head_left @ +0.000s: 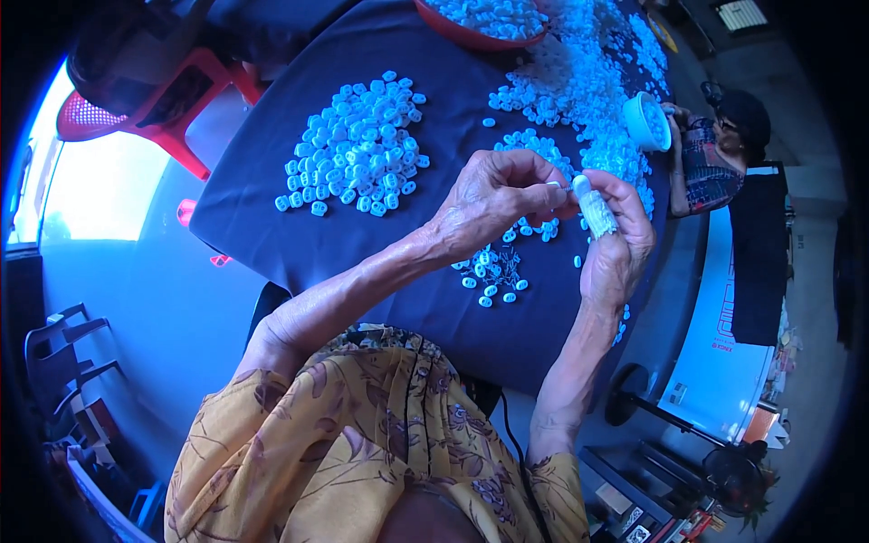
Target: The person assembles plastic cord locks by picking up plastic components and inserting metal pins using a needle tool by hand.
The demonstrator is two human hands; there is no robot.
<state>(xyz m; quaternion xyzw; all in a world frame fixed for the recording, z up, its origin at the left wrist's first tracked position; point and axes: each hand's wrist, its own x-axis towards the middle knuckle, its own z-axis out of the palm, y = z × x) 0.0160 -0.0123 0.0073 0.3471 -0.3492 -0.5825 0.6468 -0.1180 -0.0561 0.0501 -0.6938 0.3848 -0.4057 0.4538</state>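
At my one o'clock, my left hand [498, 188] pinches a small white piece [554, 185], mostly hidden by my fingers.

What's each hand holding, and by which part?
Left hand: seemingly a small white piece, pinched; which part is unclear. Right hand: likely another white piece, gripped part also unclear.

Left hand [498, 188] — close beside right hand [625, 237]

"What's that tablecloth [380, 276] made of, mid-frame?"
"Matt cloth, lightly creased."
"The heaped pieces [358, 149], left of centre?"
"Smooth plastic, apparently."
"Upper-left chair [167, 140]?"
"Plastic too, smooth."
"Finger wrapping [597, 215], right of centre?"
"Rough, crumpled."
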